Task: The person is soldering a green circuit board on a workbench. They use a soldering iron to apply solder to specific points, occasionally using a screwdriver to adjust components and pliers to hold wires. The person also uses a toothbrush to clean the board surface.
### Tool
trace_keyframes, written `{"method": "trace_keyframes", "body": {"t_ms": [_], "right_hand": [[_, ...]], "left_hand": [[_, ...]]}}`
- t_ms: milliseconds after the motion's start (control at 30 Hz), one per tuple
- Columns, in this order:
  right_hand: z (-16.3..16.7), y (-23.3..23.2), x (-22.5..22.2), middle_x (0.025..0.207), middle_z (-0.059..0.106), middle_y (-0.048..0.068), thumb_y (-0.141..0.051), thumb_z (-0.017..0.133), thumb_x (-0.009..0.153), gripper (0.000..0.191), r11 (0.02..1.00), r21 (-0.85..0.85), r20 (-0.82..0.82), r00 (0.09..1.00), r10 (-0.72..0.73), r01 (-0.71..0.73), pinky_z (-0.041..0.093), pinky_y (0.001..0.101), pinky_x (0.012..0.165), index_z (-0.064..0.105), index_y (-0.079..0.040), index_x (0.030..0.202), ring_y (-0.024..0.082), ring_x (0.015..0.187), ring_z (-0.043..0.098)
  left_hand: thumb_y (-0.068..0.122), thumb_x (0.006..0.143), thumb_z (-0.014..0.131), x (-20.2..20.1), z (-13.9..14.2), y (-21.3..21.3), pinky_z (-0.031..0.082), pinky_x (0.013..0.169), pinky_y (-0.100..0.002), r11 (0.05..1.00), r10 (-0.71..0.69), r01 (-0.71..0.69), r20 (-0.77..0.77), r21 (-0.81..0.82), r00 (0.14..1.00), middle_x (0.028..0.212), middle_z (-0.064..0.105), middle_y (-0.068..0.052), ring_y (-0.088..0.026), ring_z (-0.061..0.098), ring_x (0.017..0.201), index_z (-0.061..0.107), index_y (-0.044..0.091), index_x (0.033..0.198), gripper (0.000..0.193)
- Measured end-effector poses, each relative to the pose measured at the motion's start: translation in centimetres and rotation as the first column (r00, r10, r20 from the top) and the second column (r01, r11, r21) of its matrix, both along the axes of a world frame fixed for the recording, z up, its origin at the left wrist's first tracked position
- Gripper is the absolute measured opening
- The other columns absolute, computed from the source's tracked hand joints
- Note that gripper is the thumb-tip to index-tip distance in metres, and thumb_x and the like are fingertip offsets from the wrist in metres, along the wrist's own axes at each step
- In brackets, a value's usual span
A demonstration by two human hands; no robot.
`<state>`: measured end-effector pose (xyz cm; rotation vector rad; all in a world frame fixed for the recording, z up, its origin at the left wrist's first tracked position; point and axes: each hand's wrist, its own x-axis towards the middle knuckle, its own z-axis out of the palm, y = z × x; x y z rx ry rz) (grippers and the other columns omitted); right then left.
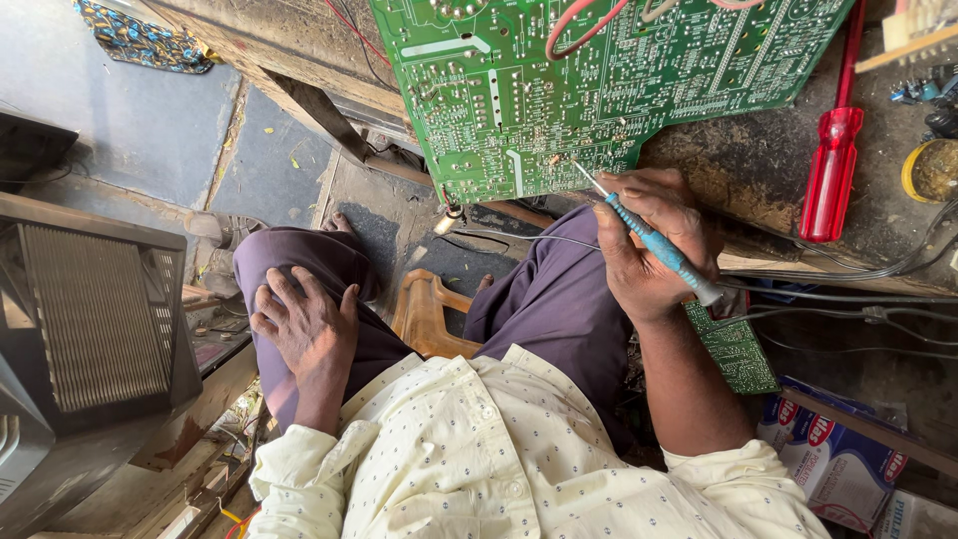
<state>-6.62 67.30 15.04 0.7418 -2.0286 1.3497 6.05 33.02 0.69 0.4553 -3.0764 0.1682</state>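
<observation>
The soldering iron (659,247), with its blue handle, is sitting in the grip of the right hand (654,245), which is clenching around it like a pen. Its thin metal tip is pointing up and left, touching the lower edge of the green circuit board (559,90). The board is lying solder-side up on the worn worktop (758,160), with part of it overhanging the worktop's edge above the person's lap. The left hand (304,324) is resting flat on the left knee, its fingers spread and holding nothing. A red screwdriver (833,160) is lying on the worktop just right of the board, well apart from the right hand. Dark cables (848,274) are trailing from the iron's rear across the worktop's edge. A smaller green board (736,349) is showing below the right wrist.
</observation>
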Motion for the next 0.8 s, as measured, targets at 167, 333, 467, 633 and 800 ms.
{"method": "trace_keyframes", "body": {"t_ms": [167, 333, 467, 633, 800], "right_hand": [[0.25, -0.18, -0.02, 0.110, 0.072, 0.023, 0.004, 0.072, 0.101, 0.026, 1.000, 0.029, -0.017, 1.000, -0.006, 0.007, 0.065, 0.0355, 0.085, 0.054, -0.001, 0.119, 0.032, 0.111, 0.072], [0.40, -0.40, 0.17, 0.111, 0.072, 0.024, 0.004, 0.072, 0.101, 0.025, 1.000, 0.012, 0.001, 1.000, -0.008, 0.008, 0.066, 0.0353, 0.084, 0.055, -0.002, 0.119, 0.032, 0.111, 0.072], [0.44, -0.32, 0.19, 0.114, 0.071, 0.023, 0.003, 0.071, 0.102, 0.025, 1.000, 0.019, 0.023, 1.000, 0.001, -0.001, 0.066, 0.0352, 0.087, 0.054, -0.001, 0.119, 0.031, 0.114, 0.072], [0.50, -0.31, 0.16, 0.111, 0.071, 0.023, 0.004, 0.072, 0.101, 0.024, 0.999, 0.035, 0.015, 1.000, -0.015, 0.015, 0.067, 0.0350, 0.085, 0.055, 0.000, 0.118, 0.031, 0.112, 0.072], [0.64, -0.28, 0.18, 0.112, 0.071, 0.024, 0.004, 0.072, 0.102, 0.024, 0.999, 0.033, 0.014, 1.000, -0.005, 0.005, 0.067, 0.0359, 0.085, 0.055, 0.000, 0.119, 0.032, 0.112, 0.072]], "left_hand": [[0.057, 0.094, 0.069, 0.00, 0.11, 0.01, 0.032, 0.105, -0.058, 1.000, -0.001, 0.001, -0.009, 0.006, 1.000, 0.148, 0.043, -0.028, -0.044, 0.040, 0.133, 0.053, -0.006, 0.144, 0.082], [0.056, 0.093, 0.069, 0.08, 0.24, 0.05, 0.031, 0.105, -0.058, 1.000, 0.006, -0.005, -0.003, 0.019, 1.000, 0.149, 0.043, -0.028, -0.044, 0.039, 0.134, 0.053, -0.006, 0.144, 0.082], [0.057, 0.094, 0.069, 0.00, 0.12, 0.07, 0.031, 0.105, -0.058, 1.000, 0.008, -0.008, 0.002, 0.022, 1.000, 0.149, 0.043, -0.028, -0.044, 0.039, 0.134, 0.053, -0.006, 0.144, 0.082], [0.058, 0.093, 0.068, 0.02, -0.14, -0.03, 0.031, 0.104, -0.059, 1.000, 0.011, -0.011, 0.007, 0.017, 1.000, 0.149, 0.043, -0.029, -0.045, 0.039, 0.134, 0.053, -0.006, 0.144, 0.083], [0.057, 0.094, 0.068, 0.12, -0.21, 0.00, 0.030, 0.105, -0.059, 1.000, 0.010, -0.010, -0.002, 0.021, 1.000, 0.149, 0.042, -0.029, -0.045, 0.038, 0.134, 0.052, -0.006, 0.145, 0.083]]}}
